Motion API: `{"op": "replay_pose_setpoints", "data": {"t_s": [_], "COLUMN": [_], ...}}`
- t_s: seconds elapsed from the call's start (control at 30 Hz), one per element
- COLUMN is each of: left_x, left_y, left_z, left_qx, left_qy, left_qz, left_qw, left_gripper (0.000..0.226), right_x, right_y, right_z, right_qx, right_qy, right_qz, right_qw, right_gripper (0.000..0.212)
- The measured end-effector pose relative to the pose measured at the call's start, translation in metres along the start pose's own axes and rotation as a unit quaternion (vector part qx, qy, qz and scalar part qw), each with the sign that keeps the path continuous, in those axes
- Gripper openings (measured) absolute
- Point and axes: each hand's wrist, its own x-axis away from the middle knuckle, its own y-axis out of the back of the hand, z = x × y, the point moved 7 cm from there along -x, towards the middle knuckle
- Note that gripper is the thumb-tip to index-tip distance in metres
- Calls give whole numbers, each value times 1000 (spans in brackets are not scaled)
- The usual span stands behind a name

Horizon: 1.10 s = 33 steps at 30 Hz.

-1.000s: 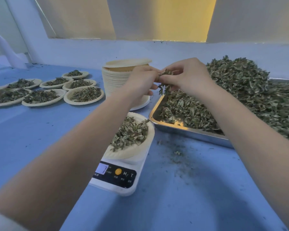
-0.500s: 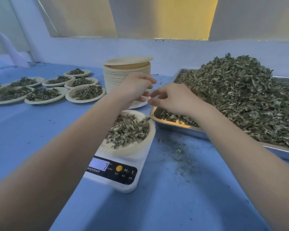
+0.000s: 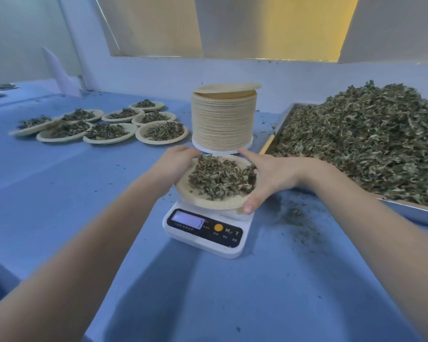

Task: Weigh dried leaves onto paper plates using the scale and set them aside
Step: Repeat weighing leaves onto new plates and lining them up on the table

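Lifting the filled round tan paper plate of dried green leaves (image 3: 219, 183) off the small white digital kitchen scale (image 3: 206, 229). My left hand (image 3: 176, 166) cups the plate's left rim, fingers curled around the edge; my right hand (image 3: 265, 176) grips the right rim, thumb down at the near edge, index finger stretched along the far side. Both forearms reach in from the near edge of the table (image 3: 59, 193), converging on the scale.

How to do it well, I reckon: lift straight up and level, both sides together, since the plate is thin and the heap sits high (a tilt spills leaves and wrecks the weighed amount). I cannot tell whether the plate has left the platform. Can't read the display.

Then carry it left of the scale to the cluster of filled paper plates (image 3: 109, 124) and put it down beside them without overlap. The tall stack of empty paper plates (image 3: 223, 119) stands just behind the scale; the steel tray heaped with dried leaves (image 3: 371, 144) is right of it. Keep my elbows clear of both.
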Motion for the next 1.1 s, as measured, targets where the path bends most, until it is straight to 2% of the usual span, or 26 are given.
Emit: {"op": "replay_pose_setpoints", "data": {"t_s": [0.23, 0.37, 0.47, 0.67, 0.87, 0.97, 1.03, 1.1], "left_x": [-2, -6, -10, -18, -29, -40, -49, -58], "left_y": [5, 25, 48, 110, 161, 176, 182, 189], "left_z": [-7, -13, -10, 19, 74, 95, 106, 115], "left_qx": [31, 33, 40, -12, -26, -24, -27, -28], "left_qy": [-13, -16, -13, 14, 88, 113, 121, 136], "left_qz": [-30, -58, -83, -158, -186, -187, -184, -191], "left_qw": [999, 998, 996, 987, 978, 976, 975, 972], "left_gripper": [9, 21, 15, 10, 19, 40, 47, 46], "right_x": [8, 3, -12, -70, -136, -164, -182, -197], "right_y": [2, 13, 17, 7, -26, -37, -40, -39], "right_z": [4, 19, 39, 92, 136, 153, 159, 160], "right_qx": [-43, -58, -58, -54, -15, 16, 19, 5], "right_qy": [16, 37, 59, 103, 118, 121, 118, 104], "right_qz": [-36, -50, -44, -30, 7, 9, 3, -9], "right_qw": [998, 996, 996, 993, 993, 992, 993, 994], "right_gripper": [148, 148, 142, 140, 132, 125, 120, 127]}}
